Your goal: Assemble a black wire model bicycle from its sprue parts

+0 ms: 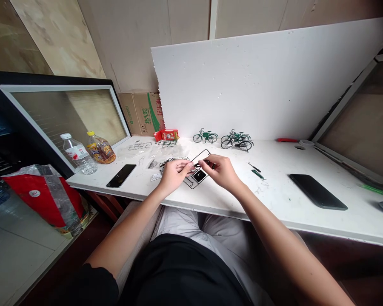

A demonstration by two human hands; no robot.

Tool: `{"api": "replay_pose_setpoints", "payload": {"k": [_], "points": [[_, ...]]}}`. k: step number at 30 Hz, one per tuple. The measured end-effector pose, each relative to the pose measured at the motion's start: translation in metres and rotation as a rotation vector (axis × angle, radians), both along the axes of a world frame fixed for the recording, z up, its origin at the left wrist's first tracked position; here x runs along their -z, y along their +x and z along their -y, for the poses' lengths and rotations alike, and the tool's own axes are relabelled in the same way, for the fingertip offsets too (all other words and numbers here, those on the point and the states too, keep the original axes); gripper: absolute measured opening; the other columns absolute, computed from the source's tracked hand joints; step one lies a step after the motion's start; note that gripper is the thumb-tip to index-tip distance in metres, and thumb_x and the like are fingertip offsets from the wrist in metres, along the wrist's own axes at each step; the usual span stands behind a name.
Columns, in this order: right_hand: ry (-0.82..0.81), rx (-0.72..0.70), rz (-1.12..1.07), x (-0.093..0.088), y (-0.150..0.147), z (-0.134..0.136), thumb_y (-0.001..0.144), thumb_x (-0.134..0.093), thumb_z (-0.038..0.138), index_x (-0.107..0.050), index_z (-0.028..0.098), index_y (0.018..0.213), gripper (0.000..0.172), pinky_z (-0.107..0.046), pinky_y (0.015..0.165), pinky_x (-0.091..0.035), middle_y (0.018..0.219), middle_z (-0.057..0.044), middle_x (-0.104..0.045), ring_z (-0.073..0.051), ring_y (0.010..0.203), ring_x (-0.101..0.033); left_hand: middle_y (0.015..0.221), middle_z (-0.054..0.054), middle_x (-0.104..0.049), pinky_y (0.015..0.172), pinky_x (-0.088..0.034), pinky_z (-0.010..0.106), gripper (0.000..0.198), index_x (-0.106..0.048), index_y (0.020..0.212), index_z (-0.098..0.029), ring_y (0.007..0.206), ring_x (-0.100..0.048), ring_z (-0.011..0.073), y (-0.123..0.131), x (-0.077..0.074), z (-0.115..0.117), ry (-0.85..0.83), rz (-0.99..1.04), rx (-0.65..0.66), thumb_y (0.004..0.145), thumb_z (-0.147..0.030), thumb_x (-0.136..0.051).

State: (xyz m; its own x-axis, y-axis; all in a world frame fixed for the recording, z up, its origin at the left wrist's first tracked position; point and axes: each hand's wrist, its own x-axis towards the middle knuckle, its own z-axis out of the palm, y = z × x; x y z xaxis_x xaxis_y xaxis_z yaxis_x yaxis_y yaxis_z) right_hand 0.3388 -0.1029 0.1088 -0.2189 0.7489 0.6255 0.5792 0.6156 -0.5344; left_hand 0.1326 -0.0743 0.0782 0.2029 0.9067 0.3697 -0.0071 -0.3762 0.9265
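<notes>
A: Quick one. Where's the thing you're handling?

B: The black plastic parts frame (199, 175) sits right between your left hand (179, 172) and your right hand (222, 171), straight ahead of your body, toward the counter's (236, 197) near edge.

A: Long axis?

B: Looks slanted: near-left corner up to far-right. Your fingers cover some of it, so take that loosely. Whether the lower edge touches the counter, can't tell.

A: Nearer hand?

B: Neither by much; you're on it from both sides.

A: Hand state?

B: Your left fingertips pinch the frame's left side. Your right thumb and fingers are closed on a small black piece (208, 162); can't tell if that's attached to the frame.

A: Surface?

B: White counter. Just past your left hand, loose black parts (170, 160). Right of your right hand, a slim green piece (258, 174). Further out, a smartphone (121, 175) on the left and a larger black phone (318, 191) on the right.

A: Behind?

B: Three model bicycles: one green (205, 136) alone, then a black one (237, 143) in front of another green one (242, 136). White foam board (258, 85) stands behind them.

A: Left end, room?

B: Water bottle (79, 154) beside a yellow-capped drink bottle (101, 147), cardboard box (140, 114) near the wall, red bag (41, 197) below, off the counter's left end.
</notes>
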Motion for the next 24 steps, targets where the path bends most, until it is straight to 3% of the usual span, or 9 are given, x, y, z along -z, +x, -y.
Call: {"api": "replay_pose_setpoints", "payload": {"k": [4,7,10,13,18,21,24], "points": [[-0.108,0.034,-0.272,-0.004,0.006,-0.003,0.1,-0.057,0.063,-0.05,0.022,0.066,0.054,-0.029,0.051,-0.033,0.055,0.001,-0.053,-0.014,0.051,-0.047,0.095,0.014,-0.082,0.087,-0.068,0.043,0.038,-0.078,0.104,-0.013,0.09,-0.081,0.0276,-0.003,0.005,-0.005,0.058,-0.03,-0.079,0.089,-0.048,-0.077],[-0.112,0.075,-0.376,-0.008,0.017,-0.009,0.099,-0.057,0.065,-0.049,0.023,0.069,0.052,-0.029,0.051,-0.035,0.052,0.002,-0.052,-0.014,0.05,-0.048,0.094,0.015,-0.082,0.081,-0.068,0.041,0.042,-0.076,0.105,-0.012,0.086,-0.081,0.027,-0.009,0.008,-0.015,0.028,0.004,-0.098,0.088,-0.05,-0.078],[-0.141,0.113,-0.236,-0.005,0.028,-0.018,0.101,-0.054,0.062,-0.048,0.023,0.07,0.05,-0.029,0.053,-0.034,0.055,0.002,-0.05,-0.015,0.053,-0.047,0.095,0.017,-0.082,0.074,-0.067,0.037,0.045,-0.074,0.104,-0.011,0.084,-0.081,0.026,-0.015,0.008,-0.023,-0.001,0.036,-0.104,0.087,-0.052,-0.079],[-0.213,0.158,0.003,0.011,0.037,-0.031,0.101,-0.053,0.056,-0.045,0.023,0.065,0.05,-0.03,0.054,-0.03,0.058,0.001,-0.049,-0.014,0.054,-0.04,0.098,0.017,-0.082,0.069,-0.066,0.033,0.046,-0.072,0.105,-0.011,0.082,-0.08,0.0249,-0.018,0.004,-0.025,-0.03,0.045,-0.152,0.087,-0.053,-0.079],[-0.554,0.102,0.411,0.047,0.056,-0.052,0.095,-0.064,0.046,-0.05,0.022,0.059,0.045,-0.031,0.054,-0.029,0.059,-0.001,-0.056,-0.014,0.051,-0.04,0.097,0.017,-0.082,0.066,-0.065,0.031,0.043,-0.068,0.102,-0.013,0.079,-0.08,0.0241,-0.018,0.001,-0.024,-0.102,0.051,-0.151,0.087,-0.052,-0.079],[-0.544,0.166,0.435,0.054,0.063,-0.056,0.093,-0.07,0.046,-0.067,0.018,0.08,0.031,-0.03,0.057,-0.035,0.073,-0.006,-0.068,-0.016,0.057,-0.052,0.096,0.017,-0.082,0.065,-0.064,0.029,0.043,-0.068,0.102,-0.013,0.079,-0.08,0.0234,-0.017,0.001,-0.024,-0.116,0.051,-0.135,0.087,-0.051,-0.08],[-0.336,0.276,0.303,0.044,0.058,-0.051,0.097,-0.068,0.048,-0.068,0.018,0.114,0.035,-0.029,0.062,-0.04,0.08,-0.006,-0.07,-0.019,0.067,-0.059,0.096,0.017,-0.082,0.064,-0.063,0.028,0.043,-0.067,0.102,-0.013,0.077,-0.079,0.0219,-0.017,0.001,-0.025,-0.132,0.057,-0.139,0.087,-0.051,-0.08]]}}
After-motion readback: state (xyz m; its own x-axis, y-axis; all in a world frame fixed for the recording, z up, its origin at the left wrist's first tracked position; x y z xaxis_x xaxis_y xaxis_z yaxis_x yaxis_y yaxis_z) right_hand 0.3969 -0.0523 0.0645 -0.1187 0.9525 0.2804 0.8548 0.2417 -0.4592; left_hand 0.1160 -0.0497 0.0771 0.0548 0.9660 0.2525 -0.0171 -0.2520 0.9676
